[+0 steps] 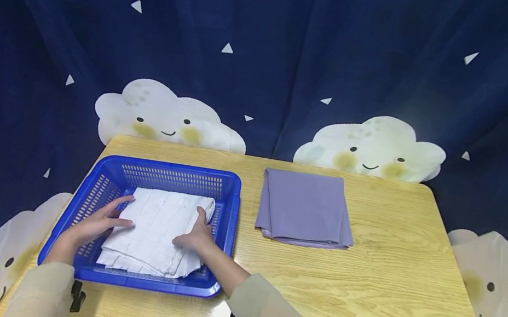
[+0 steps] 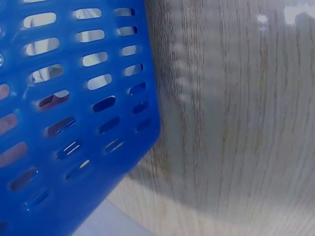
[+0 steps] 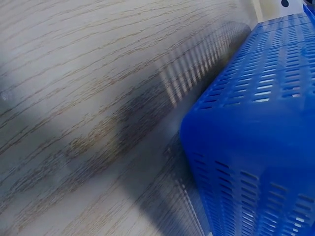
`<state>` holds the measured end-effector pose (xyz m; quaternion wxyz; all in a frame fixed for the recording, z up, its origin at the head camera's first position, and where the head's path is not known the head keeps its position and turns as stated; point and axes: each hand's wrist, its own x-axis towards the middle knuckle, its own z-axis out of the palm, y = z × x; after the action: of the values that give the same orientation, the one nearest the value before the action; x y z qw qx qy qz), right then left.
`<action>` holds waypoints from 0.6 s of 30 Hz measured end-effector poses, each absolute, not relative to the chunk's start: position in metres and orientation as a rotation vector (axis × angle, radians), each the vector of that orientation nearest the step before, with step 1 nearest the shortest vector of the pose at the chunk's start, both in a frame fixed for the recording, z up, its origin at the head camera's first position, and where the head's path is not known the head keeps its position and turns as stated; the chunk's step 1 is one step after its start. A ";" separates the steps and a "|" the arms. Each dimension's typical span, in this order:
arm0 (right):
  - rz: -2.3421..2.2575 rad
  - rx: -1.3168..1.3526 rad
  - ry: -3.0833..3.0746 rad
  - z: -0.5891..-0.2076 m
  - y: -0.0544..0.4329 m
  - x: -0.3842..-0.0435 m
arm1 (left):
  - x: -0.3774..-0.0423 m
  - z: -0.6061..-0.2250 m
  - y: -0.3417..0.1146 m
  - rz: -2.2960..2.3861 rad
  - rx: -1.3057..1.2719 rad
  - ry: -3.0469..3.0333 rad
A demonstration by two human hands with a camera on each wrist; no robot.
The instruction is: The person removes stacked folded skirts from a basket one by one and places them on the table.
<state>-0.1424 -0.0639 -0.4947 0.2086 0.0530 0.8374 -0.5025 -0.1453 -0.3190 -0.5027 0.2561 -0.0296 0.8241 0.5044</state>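
Fingers spread, my left hand (image 1: 96, 223) is at the left edge of the white cloth (image 1: 150, 228) in the blue basket (image 1: 130, 279); my right hand (image 1: 198, 239), thumb and finger apart, overlaps the cloth's right side, its middle between them.

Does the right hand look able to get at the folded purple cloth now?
Likely yes: the folded purple cloth lies uncovered on the table beside the blue basket. The right hand, at the white cloth, would need to clear the basket's rim.

Glare on table (image 1: 387, 290); basket (image 3: 241, 128) shadow striped; wrist views soft.
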 end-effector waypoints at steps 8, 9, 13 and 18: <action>-1.441 0.049 2.283 -0.494 -0.065 -0.141 | -0.147 -0.506 -0.321 1.481 -0.031 2.184; -1.448 0.043 2.283 -0.494 -0.065 -0.141 | -0.147 -0.507 -0.321 1.507 -0.025 2.174; -1.464 0.015 2.278 -0.494 -0.065 -0.141 | -0.147 -0.506 -0.320 1.568 -0.028 2.141; -1.464 -0.013 2.287 -0.494 -0.063 -0.140 | -0.146 -0.504 -0.316 1.509 -0.041 2.170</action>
<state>-0.1403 -0.0635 -0.4936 0.2112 -0.0047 0.8232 -0.5270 -0.1460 -0.3163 -0.5039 0.2464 -0.0152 0.7956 0.5533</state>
